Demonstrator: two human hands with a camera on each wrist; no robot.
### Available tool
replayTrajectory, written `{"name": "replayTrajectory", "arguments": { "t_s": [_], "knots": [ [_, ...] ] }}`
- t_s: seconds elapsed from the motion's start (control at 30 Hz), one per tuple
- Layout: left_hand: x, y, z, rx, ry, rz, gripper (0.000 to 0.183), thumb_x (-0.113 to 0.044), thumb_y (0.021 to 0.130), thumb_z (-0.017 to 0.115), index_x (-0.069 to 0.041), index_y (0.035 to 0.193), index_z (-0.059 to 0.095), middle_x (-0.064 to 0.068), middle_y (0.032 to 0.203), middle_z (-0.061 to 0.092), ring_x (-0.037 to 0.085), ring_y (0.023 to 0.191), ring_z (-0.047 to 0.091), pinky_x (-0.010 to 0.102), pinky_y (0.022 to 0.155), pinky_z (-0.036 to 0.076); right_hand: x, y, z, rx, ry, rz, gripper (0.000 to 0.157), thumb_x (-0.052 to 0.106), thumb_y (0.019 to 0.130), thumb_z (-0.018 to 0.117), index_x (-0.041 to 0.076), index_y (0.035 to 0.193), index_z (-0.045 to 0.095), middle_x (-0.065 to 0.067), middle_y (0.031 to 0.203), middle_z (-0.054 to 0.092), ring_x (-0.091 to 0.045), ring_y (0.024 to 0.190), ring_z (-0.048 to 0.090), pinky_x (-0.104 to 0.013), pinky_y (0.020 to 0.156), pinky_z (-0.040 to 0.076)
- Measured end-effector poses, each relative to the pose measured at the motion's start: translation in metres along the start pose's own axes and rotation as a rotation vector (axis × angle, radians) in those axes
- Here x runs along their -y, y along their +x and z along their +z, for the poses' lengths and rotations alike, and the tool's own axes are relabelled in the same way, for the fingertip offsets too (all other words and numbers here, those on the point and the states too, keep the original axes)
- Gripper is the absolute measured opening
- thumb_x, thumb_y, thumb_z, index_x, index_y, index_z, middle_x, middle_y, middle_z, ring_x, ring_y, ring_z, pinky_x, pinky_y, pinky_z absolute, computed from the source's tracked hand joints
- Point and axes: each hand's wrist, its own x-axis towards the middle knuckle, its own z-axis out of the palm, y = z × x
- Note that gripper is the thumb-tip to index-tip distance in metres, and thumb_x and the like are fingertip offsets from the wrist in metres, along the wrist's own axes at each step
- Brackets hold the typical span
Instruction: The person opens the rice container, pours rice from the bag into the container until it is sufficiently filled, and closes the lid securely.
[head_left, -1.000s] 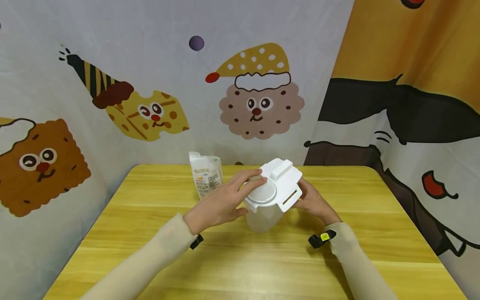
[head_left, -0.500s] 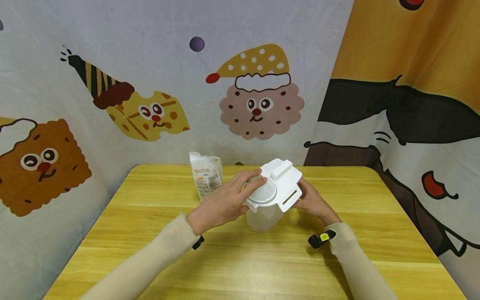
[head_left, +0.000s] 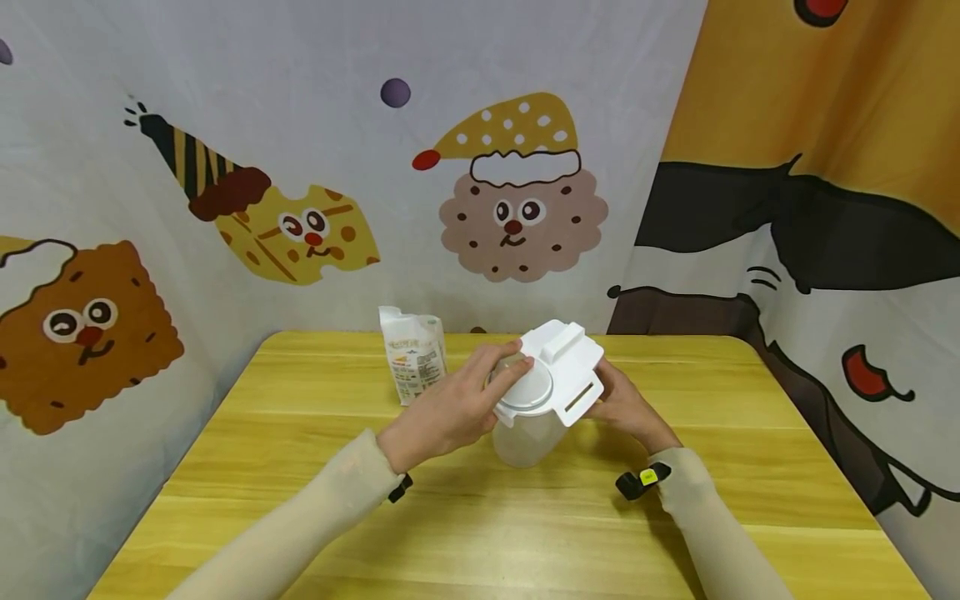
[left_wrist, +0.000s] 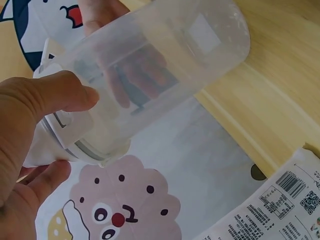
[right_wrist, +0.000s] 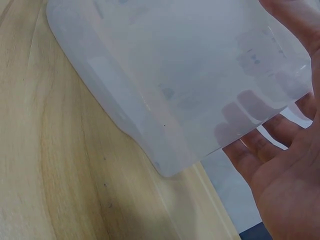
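A translucent plastic storage container (head_left: 525, 443) stands on the table with a white lid (head_left: 576, 367) on top. The lid has a round cap (head_left: 528, 385), a raised bar and a slotted side flap. My left hand (head_left: 450, 410) grips the lid's near left edge, fingers over the top. In the left wrist view its thumb (left_wrist: 75, 95) presses a white side clasp. My right hand (head_left: 626, 406) holds the container's right side, and the right wrist view shows its fingers (right_wrist: 260, 145) behind the clear wall (right_wrist: 170, 85). No contents are visible inside.
Left of the container, near the back, a white printed bag (head_left: 412, 354) stands upright on the wooden table (head_left: 315, 375). A cartoon-print cloth (head_left: 360, 167) hangs behind the table's back edge.
My left thumb, sticking out beside the container a second ago, has moved in against the lid's side. The left wrist has shifted slightly right. Container, bag and right hand keep their places.
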Motion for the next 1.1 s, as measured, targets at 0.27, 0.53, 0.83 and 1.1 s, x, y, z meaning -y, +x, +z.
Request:
{"name": "replayTrajectory", "arguments": {
  "t_s": [0.27, 0.53, 0.83, 1.1],
  "knots": [
    [-0.002, 0.001, 0.006, -0.018, 0.023, -0.004, 0.085, 0.008, 0.071, 0.07, -0.006, 0.15, 0.042, 0.021, 0.15, 0.042, 0.027, 0.127, 0.054, 0.014, 0.065, 0.053, 0.001, -0.001, 0.0, -0.01, -0.018, -0.009, 0.094, 0.005, 0.083, 0.083, 0.014, 0.161, 0.031, -0.017, 0.161, 0.039, 0.0, 0.135, 0.045, -0.016, 0.105, 0.043],
    [-0.005, 0.0, 0.009, -0.041, 0.034, -0.006, 0.088, 0.007, 0.066, 0.073, -0.004, 0.148, 0.043, 0.022, 0.151, 0.042, 0.03, 0.13, 0.051, 0.015, 0.07, 0.056, 0.0, -0.001, 0.0, -0.017, -0.036, 0.004, 0.094, 0.007, 0.083, 0.084, 0.018, 0.161, 0.033, -0.013, 0.162, 0.039, -0.002, 0.138, 0.043, -0.015, 0.106, 0.042],
    [-0.006, 0.001, 0.013, -0.067, 0.069, -0.006, 0.084, 0.006, 0.064, 0.07, -0.001, 0.144, 0.045, 0.023, 0.15, 0.043, 0.029, 0.125, 0.053, 0.02, 0.086, 0.058, -0.001, 0.0, 0.001, -0.014, -0.047, -0.019, 0.091, 0.008, 0.084, 0.084, 0.02, 0.16, 0.035, -0.014, 0.159, 0.042, -0.003, 0.136, 0.047, -0.017, 0.104, 0.044],
    [-0.007, 0.0, 0.016, -0.077, 0.069, -0.016, 0.085, 0.005, 0.062, 0.069, 0.0, 0.143, 0.044, 0.025, 0.15, 0.043, 0.031, 0.125, 0.054, 0.021, 0.083, 0.059, 0.001, -0.001, 0.001, -0.017, -0.041, -0.018, 0.089, 0.006, 0.083, 0.084, 0.016, 0.158, 0.038, -0.014, 0.155, 0.046, -0.003, 0.133, 0.049, -0.018, 0.104, 0.045]
  ]
}}
